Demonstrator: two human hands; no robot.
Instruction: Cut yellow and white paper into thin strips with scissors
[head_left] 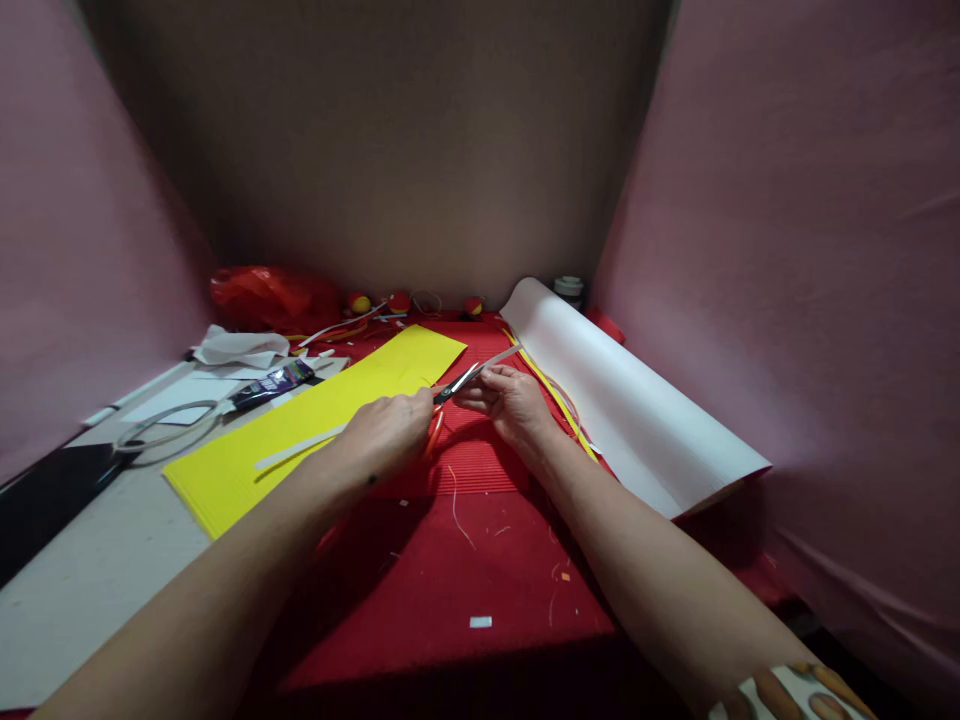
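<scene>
My left hand is closed around a pair of scissors with orange handles. Their slightly parted blades point up and right, toward my right hand. In my right hand, the thumb and fingers pinch a narrow pale strip, whose end sticks out past the fingertips. The blades lie close against this strip; whether they are cutting it I cannot tell. Another length of white strip runs out behind my left hand over a yellow corrugated sheet. My left fingers partly hide the scissor handles.
A red corrugated sheet lies beneath my hands on red cloth. To the right is a large curled white sheet. Farther left are a dark packet, crumpled white paper and a red plastic bag. Pink cloth walls stand at both sides.
</scene>
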